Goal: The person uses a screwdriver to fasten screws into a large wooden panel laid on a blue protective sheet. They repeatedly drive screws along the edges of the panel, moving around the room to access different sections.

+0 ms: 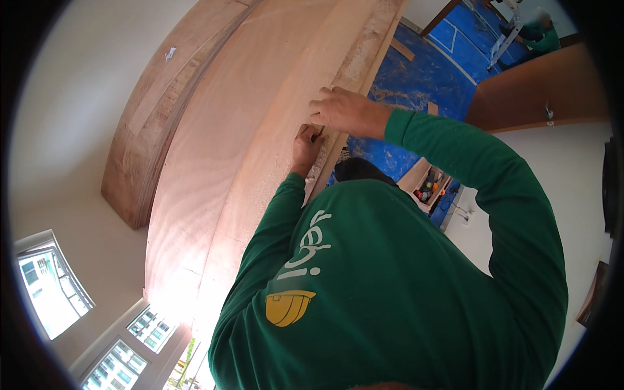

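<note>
Curled in — whether clamped on anything, I cannot tell — the left hand (304,149) and, just ahead of it, the right hand (343,112) are at the right-hand border of a wooden board (227,123). It spreads leftward from them, left hand nearer its middle; its long axis points ahead and rightward.

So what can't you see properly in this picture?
In the head view:
- Dark bit at the left hand: too small, partly covered by that hand.
- Things in the box: too small, jumbled together.
- Black thing on the right wall: cut off by the picture's dark rim.
</note>
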The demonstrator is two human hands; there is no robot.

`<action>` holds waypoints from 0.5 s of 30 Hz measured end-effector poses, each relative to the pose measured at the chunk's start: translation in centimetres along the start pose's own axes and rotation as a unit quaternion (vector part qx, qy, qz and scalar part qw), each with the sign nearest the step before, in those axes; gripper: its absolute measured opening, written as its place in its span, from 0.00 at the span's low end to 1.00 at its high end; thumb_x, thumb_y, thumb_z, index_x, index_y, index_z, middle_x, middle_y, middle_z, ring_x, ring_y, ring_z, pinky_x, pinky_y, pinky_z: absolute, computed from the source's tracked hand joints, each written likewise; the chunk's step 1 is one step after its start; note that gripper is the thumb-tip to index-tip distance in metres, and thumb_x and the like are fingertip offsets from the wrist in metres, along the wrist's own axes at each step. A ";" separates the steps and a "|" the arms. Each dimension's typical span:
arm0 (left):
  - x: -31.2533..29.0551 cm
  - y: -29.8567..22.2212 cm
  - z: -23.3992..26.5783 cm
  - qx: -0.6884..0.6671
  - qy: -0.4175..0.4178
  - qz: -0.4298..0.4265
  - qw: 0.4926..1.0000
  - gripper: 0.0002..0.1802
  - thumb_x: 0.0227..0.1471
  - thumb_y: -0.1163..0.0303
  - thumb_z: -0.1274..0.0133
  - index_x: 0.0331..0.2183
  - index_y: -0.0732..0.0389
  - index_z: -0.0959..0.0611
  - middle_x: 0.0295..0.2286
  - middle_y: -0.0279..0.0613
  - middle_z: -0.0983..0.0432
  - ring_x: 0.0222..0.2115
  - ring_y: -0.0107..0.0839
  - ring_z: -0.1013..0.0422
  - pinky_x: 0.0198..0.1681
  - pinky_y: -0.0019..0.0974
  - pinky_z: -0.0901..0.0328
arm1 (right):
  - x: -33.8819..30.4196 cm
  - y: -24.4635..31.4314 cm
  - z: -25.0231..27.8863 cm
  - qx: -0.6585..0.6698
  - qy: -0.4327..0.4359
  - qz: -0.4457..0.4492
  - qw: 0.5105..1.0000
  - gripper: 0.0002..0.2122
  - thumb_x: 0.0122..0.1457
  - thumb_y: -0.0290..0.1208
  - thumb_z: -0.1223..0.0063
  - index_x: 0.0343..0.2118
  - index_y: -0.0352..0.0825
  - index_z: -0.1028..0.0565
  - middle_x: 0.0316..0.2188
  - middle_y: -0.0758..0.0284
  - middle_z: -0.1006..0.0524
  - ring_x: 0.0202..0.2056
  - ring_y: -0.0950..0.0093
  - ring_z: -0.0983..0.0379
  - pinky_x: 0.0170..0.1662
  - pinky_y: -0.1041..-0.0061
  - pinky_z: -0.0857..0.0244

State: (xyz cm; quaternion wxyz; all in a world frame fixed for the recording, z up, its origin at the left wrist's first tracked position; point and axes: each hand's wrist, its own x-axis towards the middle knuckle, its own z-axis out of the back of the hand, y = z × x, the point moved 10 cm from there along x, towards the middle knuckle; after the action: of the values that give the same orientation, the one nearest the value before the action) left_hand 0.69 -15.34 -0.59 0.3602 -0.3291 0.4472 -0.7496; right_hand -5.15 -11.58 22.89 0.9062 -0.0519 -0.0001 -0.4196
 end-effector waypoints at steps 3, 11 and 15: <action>-0.1 0.0 -0.2 0.024 0.000 -0.012 1.000 0.12 0.49 0.74 0.28 0.31 0.65 0.17 0.33 0.46 0.22 0.31 0.44 0.23 0.37 0.42 0.27 | -0.1 -2.1 -1.3 -0.085 0.068 -0.100 0.989 0.06 0.57 0.28 0.42 0.37 0.37 0.19 0.39 0.65 0.21 0.48 0.65 0.23 0.51 0.68 0.26; 0.1 -0.9 0.5 0.016 -0.056 -0.060 0.996 0.12 0.49 0.70 0.29 0.33 0.63 0.16 0.35 0.49 0.21 0.34 0.53 0.23 0.39 0.49 0.27 | 0.6 1.6 -0.3 -0.058 0.008 -0.014 0.998 0.04 0.56 0.30 0.42 0.28 0.42 0.17 0.37 0.71 0.21 0.49 0.70 0.25 0.51 0.70 0.29; -0.3 -0.4 0.2 0.015 -0.022 0.002 1.000 0.10 0.54 0.70 0.32 0.37 0.63 0.15 0.36 0.51 0.18 0.36 0.54 0.21 0.41 0.50 0.26 | 1.4 2.8 0.3 -0.059 0.001 0.004 0.998 0.04 0.57 0.31 0.42 0.29 0.42 0.17 0.36 0.73 0.22 0.52 0.72 0.28 0.52 0.73 0.31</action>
State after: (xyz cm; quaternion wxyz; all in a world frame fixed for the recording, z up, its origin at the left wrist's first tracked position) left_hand 0.89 -15.01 -0.23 0.3764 -0.3389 0.4291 -0.7479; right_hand -2.08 -10.84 22.99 0.9032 -0.1048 0.0252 -0.4155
